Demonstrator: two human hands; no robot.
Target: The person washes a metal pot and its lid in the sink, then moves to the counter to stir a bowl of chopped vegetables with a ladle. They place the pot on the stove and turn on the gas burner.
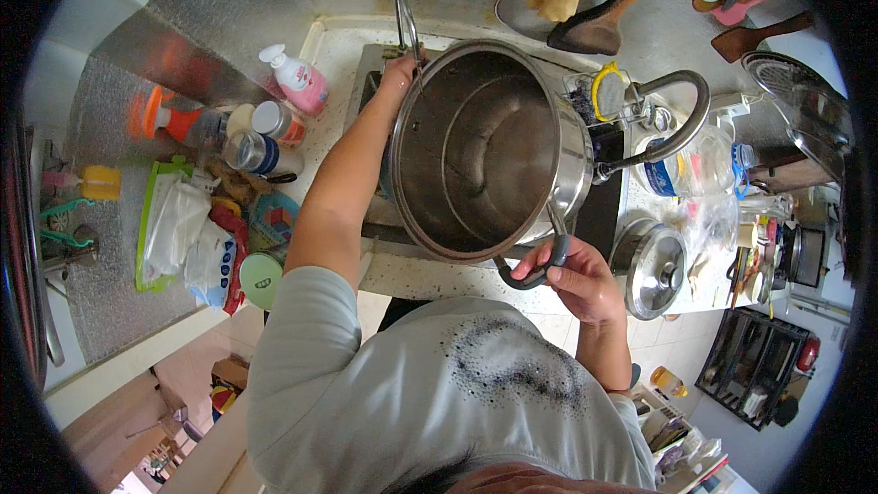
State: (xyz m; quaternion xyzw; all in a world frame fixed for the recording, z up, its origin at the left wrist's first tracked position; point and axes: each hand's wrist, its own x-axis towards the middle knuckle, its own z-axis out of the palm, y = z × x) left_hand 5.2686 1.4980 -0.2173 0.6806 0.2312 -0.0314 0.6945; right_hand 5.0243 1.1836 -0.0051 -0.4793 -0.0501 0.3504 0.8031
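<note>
A large stainless-steel pot (480,151) is tilted over the sink area, its open mouth facing me and no lid on it. My right hand (583,278) grips the pot's dark loop handle (561,250) at the near side. My left hand (405,72) reaches past the pot's left rim to the base of a thin curved tap (406,14). Its fingers are partly hidden behind the tap and rim, so whether they grip the tap or the pot cannot be made out. A thicker curved faucet (693,103) stands at the pot's right.
Left on the speckled counter are a pink pump bottle (302,82), lidded jars (254,151) and plastic bags (178,226). At right stand a lidded steel pot (651,267), a large clear bottle (699,161) and a wire sponge rack (590,96). A wooden spatula (597,27) hangs behind.
</note>
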